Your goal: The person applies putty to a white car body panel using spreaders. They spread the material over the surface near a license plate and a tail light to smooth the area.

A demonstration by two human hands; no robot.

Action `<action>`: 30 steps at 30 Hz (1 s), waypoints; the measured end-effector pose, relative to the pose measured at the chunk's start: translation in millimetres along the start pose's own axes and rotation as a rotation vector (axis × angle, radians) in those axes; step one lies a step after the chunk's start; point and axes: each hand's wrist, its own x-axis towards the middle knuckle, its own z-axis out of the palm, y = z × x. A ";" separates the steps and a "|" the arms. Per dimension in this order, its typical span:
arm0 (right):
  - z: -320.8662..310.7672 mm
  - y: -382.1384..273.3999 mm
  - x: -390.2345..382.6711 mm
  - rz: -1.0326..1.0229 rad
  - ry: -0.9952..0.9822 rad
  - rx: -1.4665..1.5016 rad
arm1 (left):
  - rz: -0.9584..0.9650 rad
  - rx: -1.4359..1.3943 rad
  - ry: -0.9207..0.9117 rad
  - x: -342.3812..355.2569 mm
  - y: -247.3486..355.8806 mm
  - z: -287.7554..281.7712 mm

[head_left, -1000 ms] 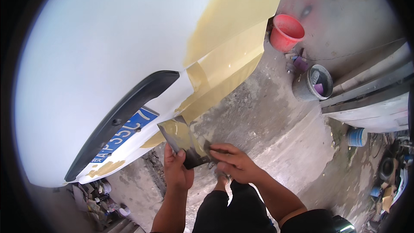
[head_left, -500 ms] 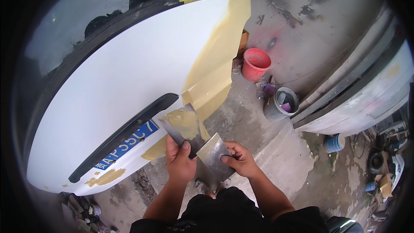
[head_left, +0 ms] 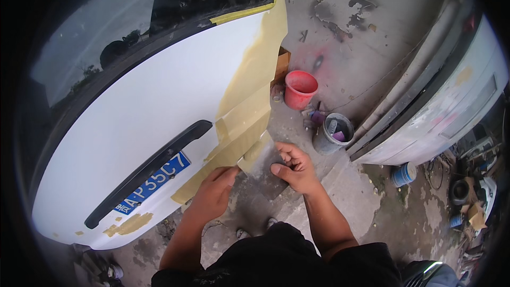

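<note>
In front of me stands a white car tailgate (head_left: 154,85) with dried yellow filler (head_left: 249,79) along its right side. My right hand (head_left: 297,170) grips a flat metal putty spreader (head_left: 260,162), thumb on top, blurred by motion, with yellow putty on its far part. My left hand (head_left: 215,194) is closed, back upward, fingertips by the spreader's near left corner. The putty-smeared metal sheet it held is turned nearly edge-on, hardly showing. Both hands are beside the tailgate's lower right corner, right of the blue number plate (head_left: 154,183).
A red bucket (head_left: 301,90) and a grey bucket (head_left: 333,134) stand on the stained concrete floor beyond my right hand. A cardboard box (head_left: 281,65) is behind the car. Further right are a white panel (head_left: 441,114), a blue can (head_left: 404,174) and piled parts.
My left hand has rolled over, turning its metal sheet from face-up to nearly edge-on. The spreader in my right hand has tilted and moved up toward the car. The view has shifted slightly.
</note>
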 end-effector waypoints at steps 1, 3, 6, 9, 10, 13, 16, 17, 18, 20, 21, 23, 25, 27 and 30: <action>-0.2 -4.6 1.2 -0.036 0.000 -0.008 | -0.004 0.051 -0.074 -2.1 -4.7 -1.7; -9.1 -13.6 0.9 -0.112 -0.090 -0.106 | -0.224 -0.318 -0.021 -11.9 -34.4 5.0; -25.0 -40.8 12.7 -0.254 -0.372 -0.482 | -0.279 -0.827 0.066 -5.7 -37.8 5.2; -10.5 -47.3 19.2 -0.199 -0.567 -0.526 | -0.246 -0.958 0.047 0.9 -32.1 2.8; -15.7 -43.6 22.0 -0.201 -0.569 -0.552 | -0.246 -0.943 0.066 0.7 -30.7 6.2; -41.9 -29.6 42.8 -0.197 -0.613 -0.758 | -0.189 -0.880 0.080 5.6 -28.8 13.8; -79.5 3.7 54.2 -0.309 -0.499 -1.075 | -0.148 -0.859 0.226 35.0 3.8 30.4; -89.1 2.4 54.9 -0.341 -0.348 -1.085 | -0.172 -0.855 0.308 43.8 7.6 39.0; -93.8 -4.5 59.1 -0.397 -0.204 -1.085 | -0.190 -0.870 0.381 54.2 9.5 47.0; -95.9 -13.7 63.6 -0.493 -0.095 -1.093 | -0.258 -0.879 0.509 67.9 12.7 60.0; -95.1 -19.7 64.9 -0.537 -0.135 -1.122 | -0.280 -0.874 0.519 76.2 13.2 65.3; -100.5 -20.4 73.4 -0.605 -0.199 -1.157 | -0.305 -0.904 0.537 94.2 14.4 79.3; -113.2 -19.9 84.1 -0.612 -0.215 -1.164 | -0.327 -0.886 0.556 110.8 16.2 95.1; -127.9 -11.5 92.9 -0.611 -0.254 -1.178 | -0.352 -0.829 0.570 126.3 15.3 109.2; -151.5 11.5 100.9 -0.574 -0.350 -1.191 | -0.306 -0.635 0.670 146.5 8.8 128.1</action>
